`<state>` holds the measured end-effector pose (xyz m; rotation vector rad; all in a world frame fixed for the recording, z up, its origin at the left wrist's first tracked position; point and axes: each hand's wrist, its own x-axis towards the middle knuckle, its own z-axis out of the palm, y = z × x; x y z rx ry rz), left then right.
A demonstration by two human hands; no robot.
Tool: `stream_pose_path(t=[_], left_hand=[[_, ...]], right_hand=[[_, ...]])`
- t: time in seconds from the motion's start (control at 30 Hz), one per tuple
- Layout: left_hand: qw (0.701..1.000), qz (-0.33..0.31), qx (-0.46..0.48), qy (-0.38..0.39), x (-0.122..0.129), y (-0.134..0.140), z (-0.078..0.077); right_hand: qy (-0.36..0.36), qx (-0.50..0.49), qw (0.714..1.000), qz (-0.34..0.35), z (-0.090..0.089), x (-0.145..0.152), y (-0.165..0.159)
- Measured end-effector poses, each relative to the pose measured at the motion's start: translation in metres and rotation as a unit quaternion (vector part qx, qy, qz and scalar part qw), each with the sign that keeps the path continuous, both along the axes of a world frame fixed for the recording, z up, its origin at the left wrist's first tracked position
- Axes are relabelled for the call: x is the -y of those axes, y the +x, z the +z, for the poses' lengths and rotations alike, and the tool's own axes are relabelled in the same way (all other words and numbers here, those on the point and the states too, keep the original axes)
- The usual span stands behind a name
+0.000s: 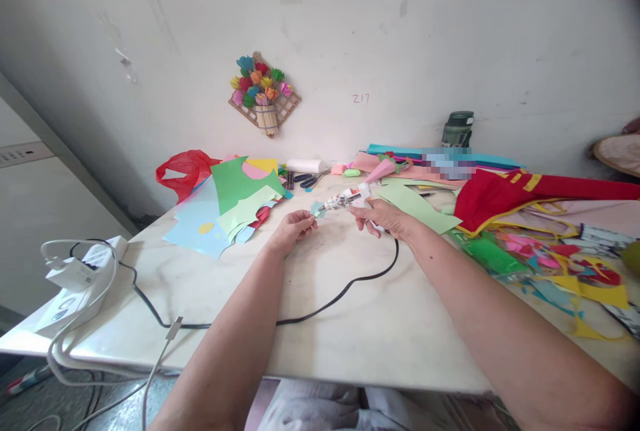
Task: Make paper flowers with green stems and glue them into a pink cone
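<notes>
Near the middle of the table, my left hand point(296, 229) pinches a small light-blue piece of paper point(317, 209) between thumb and fingers. My right hand point(379, 216) is wrapped round a white hot glue gun point(361, 195), its nozzle pointing left at the paper. Whether the tip touches the paper I cannot tell. A black cord point(345, 292) runs from beneath the right hand across the table and under my left forearm. Left of my hands lie sheets of green paper point(235, 185) and light-blue paper point(187, 231). Pale green paper point(420, 207) lies beside my right wrist.
A white power strip point(80, 284) with a plugged-in charger sits at the left edge. Behind my hands are scissors point(306, 181) and a pink paper cone point(381, 169). Red cloth point(500, 194), paper scraps point(565, 264) and a dark green bottle point(457, 129) occupy the right side.
</notes>
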<state>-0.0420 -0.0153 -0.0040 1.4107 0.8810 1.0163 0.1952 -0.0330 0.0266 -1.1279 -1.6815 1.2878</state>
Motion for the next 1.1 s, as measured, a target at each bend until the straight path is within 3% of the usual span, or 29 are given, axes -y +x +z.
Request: stream_pose_path(t=[0.77, 1.1], left_hand=[[1.000, -0.008, 0.003, 0.010, -0.0008, 0.0000, -0.0023], [1.000, -0.009, 0.011, 0.016, -0.0022, -0.0007, -0.0039]], right_hand=[[-0.008, -0.021, 0.999, -0.026, -0.0007, -0.0016, -0.0003], [-0.003, 0.016, 1.000, -0.016, -0.0019, -0.0036, -0.0002]])
